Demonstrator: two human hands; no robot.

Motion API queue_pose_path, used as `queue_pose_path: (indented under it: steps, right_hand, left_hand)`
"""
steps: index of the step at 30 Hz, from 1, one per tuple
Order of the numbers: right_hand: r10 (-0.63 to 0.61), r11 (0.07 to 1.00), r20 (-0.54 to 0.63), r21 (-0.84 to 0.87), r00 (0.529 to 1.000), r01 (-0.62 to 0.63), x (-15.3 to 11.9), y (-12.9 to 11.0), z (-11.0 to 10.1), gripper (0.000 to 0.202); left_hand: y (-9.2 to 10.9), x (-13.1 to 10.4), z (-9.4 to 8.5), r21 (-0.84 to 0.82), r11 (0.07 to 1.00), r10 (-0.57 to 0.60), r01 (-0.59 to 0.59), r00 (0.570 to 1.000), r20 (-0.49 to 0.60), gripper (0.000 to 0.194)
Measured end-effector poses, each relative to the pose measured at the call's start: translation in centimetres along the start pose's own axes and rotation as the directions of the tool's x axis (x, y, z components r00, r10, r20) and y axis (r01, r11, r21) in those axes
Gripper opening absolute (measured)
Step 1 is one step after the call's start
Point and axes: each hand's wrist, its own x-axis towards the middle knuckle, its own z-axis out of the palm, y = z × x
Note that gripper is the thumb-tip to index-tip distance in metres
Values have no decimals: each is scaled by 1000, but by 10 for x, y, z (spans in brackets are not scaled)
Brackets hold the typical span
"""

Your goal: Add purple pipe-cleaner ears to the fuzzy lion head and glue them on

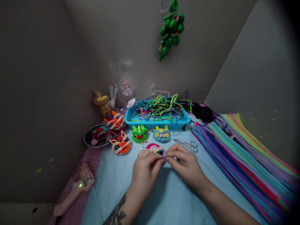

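At the lower left of the frame, a pink glue gun (pixel 76 191) is lying on its side with a green light showing, well apart from the left forearm. If it is heating, a careless sweep of that arm could bring a burn.

At lower centre, the left hand (pixel 145 165) and right hand (pixel 186 162) are working over a pale blue sheet (pixel 178 200). Each is pinching a small purple strand (pixel 164 157), thumb and fingertips drawn together with almost no gap. Little of the strand is showing; a thin hold like this could slip, and a hard pull could bend it.

Just behind the fingers, a pink-and-cream piece (pixel 152 147) is sitting partly hidden; knuckles could nudge it. Whether they are touching it, I cannot tell.

Right of centre, scissors (pixel 187 144) are lying near the right hand, blades pointing left; reaching blindly could cause a prick.

Farther back, a green head (pixel 140 134) and a blue head (pixel 161 135) are standing before a blue tray (pixel 157 125), where loose trimmings (pixel 164 106) are spilling over the rim and could snag.

At the top, a green ornament (pixel 172 28) is hanging, posing no evident hazard.
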Motion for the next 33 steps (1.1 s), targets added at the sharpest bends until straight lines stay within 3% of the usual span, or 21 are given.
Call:
queue_pose_path:
  steps: [4, 9, 15, 19, 21, 23, 27, 30, 33]
  right_hand:
    - [142, 972, -25, 192, 990, -135, -2, -1, 5, 11]
    - [238, 835, -21, 516, 971, -194, -5, 5, 15, 8]
    - [381, 670, -55, 705, 923, -234, -5, 2, 27, 21]
    - [394, 598, -22, 765, 919, -238, -5, 3, 30, 19]
    - [361, 658, -7, 711, 933, -249, -6, 5, 28, 17]
    - [299, 776, 7, 581, 954, -247, -6, 5, 22, 14]
    - [98, 976, -25, 196, 995, -92, -4, 5, 6, 8]
    - [-72, 997, -21, -14, 997, 71, -3, 4, -1, 9]
    - [-117, 991, -22, -73, 993, 115, -2, 1, -2, 11]
  left_hand:
    - [1, 0, 3, -146, 983, -110, 110, 994, 5, 6]
    - [5, 0, 6, -228, 959, -175, 166, 984, -21, 5]
    - [6, -1, 9, -169, 985, -43, 30, 997, -69, 6]
    - [7, -3, 9, -87, 994, 59, -70, 992, -115, 10]
    - [7, -3, 7, -37, 995, 89, -94, 989, -119, 12]
    - [6, -2, 5, -4, 995, 99, -100, 990, -104, 12]
    - [1, -2, 3, 68, 989, 134, -130, 988, -69, 12]
    - [-1, -2, 3, 130, 972, 202, -194, 978, -48, 14]
    - [-1, -2, 3, 135, 974, 184, -179, 983, -26, 13]
